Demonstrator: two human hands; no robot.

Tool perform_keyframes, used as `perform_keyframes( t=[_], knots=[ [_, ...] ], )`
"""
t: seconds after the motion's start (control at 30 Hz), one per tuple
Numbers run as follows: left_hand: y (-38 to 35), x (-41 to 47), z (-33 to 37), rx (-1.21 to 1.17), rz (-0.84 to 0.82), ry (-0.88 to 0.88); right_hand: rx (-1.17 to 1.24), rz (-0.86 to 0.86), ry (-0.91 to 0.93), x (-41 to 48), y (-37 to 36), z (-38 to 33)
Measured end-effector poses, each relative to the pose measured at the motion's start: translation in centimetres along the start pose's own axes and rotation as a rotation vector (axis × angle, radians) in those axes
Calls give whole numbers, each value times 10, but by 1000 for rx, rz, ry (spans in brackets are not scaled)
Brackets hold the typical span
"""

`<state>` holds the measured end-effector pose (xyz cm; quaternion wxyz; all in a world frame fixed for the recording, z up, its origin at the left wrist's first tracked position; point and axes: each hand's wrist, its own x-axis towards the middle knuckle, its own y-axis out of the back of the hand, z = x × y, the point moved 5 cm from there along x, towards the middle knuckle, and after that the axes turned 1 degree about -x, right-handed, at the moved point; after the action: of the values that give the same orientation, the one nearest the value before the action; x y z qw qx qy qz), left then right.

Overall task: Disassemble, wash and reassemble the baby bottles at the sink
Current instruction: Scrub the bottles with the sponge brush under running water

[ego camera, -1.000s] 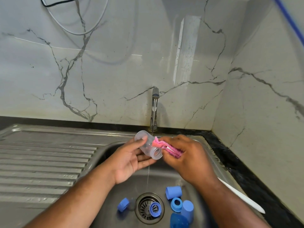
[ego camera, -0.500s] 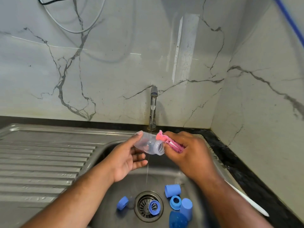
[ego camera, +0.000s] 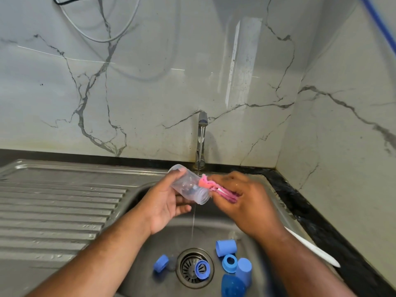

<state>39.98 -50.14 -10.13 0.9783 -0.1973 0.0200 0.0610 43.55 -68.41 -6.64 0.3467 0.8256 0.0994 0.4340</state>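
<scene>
Now tipped mouth-down again over the sink [ego camera: 150,239], a clear baby bottle [ego camera: 188,185] is gripped round its body by the left hand [ego camera: 165,202], with fingers curled beneath and the thumb laid on top. A pink sponge brush [ego camera: 205,183] is pinched in the right hand [ego camera: 242,202], its head pressed against the upper side of the neck. Half a second earlier the bottle had been levelled out, and a second ago it was slanted much as it is now. A rocking, turning motion is suggested, with the sponge kept at the rim throughout.

A thin stream of water [ego camera: 194,219] from the tap [ego camera: 201,138] is seen falling just past the bottle's mouth, not clearly into it. Whether the sponge head reaches inside the mouth cannot be told. The blue caps and rings [ego camera: 226,248] are left lying round the drain [ego camera: 186,267], unmoved — one ring on the strainer itself.

Washing is judged to be under way on this one bottle only — rinsing, the blue parts and all reassembly are yet to be done.
</scene>
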Motion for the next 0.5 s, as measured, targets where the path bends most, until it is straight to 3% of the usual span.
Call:
perform_keyframes(
  t=[0.13,0.27,0.5],
  knots=[
    [9,2,-2,146,201,-10,-75,-54,195,-3,-5,-19],
    [7,0,-10,125,191,26,-164,-93,306,-8,-7,-33],
    [1,-3,-14,12,191,111,-149,-114,292,-7,-5,-38]
  ],
)
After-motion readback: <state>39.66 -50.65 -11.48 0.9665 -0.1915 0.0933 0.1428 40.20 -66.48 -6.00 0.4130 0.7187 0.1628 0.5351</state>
